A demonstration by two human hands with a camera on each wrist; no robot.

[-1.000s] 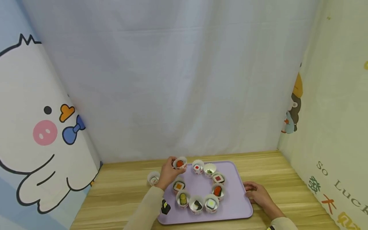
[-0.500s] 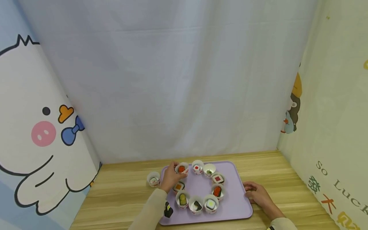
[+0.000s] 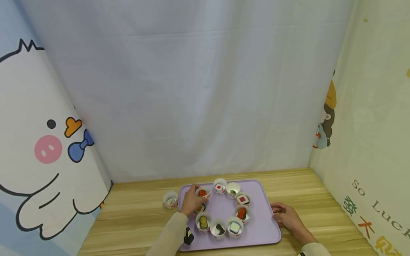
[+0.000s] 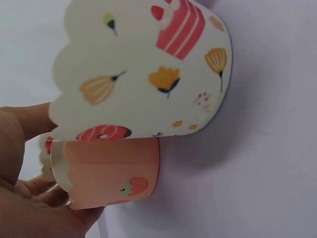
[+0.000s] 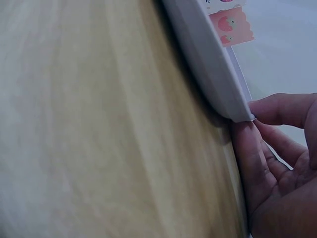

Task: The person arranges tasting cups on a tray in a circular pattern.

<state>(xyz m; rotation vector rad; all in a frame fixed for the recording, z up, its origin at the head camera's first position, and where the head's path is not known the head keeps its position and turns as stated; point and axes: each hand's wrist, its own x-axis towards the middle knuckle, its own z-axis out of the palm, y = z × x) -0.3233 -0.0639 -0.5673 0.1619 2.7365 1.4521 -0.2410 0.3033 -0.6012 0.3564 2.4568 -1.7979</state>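
A purple tray (image 3: 260,231) lies on the wooden table with several paper cups of toy sushi set in a ring. My left hand (image 3: 192,200) grips the cup with red-topped sushi (image 3: 203,193) at the ring's far left, low on the tray. In the left wrist view that white cake-print cup (image 4: 148,69) fills the frame, a pink strawberry cup (image 4: 114,173) sits beside it, and my fingers (image 4: 34,198) curl at their left. My right hand (image 3: 283,214) holds the tray's right edge (image 5: 213,64), one finger over the rim (image 5: 282,106).
One more cup (image 3: 171,200) stands on the table just left of the tray. A loose black sushi piece (image 3: 189,236) lies at the tray's near left corner. White curtain behind, printed walls left and right. Bare wood (image 3: 320,199) shows right of the tray.
My left hand has brought the red-topped cup down from above the tray's far left corner to the ring of cups. The right hand has stayed at the tray's edge.
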